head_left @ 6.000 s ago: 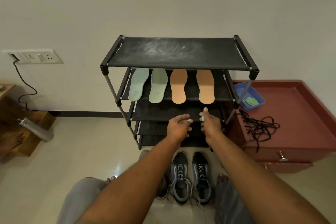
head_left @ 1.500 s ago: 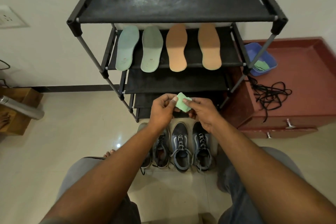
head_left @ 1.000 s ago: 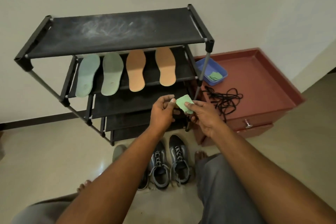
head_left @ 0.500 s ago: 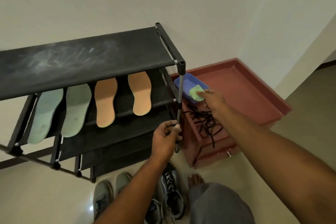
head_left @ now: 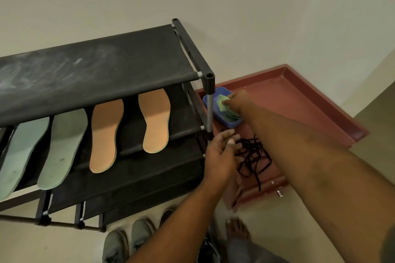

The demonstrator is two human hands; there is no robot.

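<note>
Object: pad (head_left: 222,103), green, low over the blue tray (head_left: 227,123) on the red desk (head_left: 299,100).
Right grip (head_left: 237,100): pinching the pad's edge.
Left grip (head_left: 220,151): fingers spread, empty, beside the rack post (head_left: 210,111).
Method: lower the pad flat inside the rim, then release; avoid the laces (head_left: 254,156).

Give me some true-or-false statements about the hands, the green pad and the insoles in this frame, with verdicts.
1. The right hand holds a green pad over the blue tray. True.
2. The insoles lie on the top shelf of the rack. False: they lie on the second shelf.
3. The black laces lie on the red cabinet. True.
4. The left hand grips a shoe. False: it holds nothing, fingers straight, beside the rack's post.
</note>
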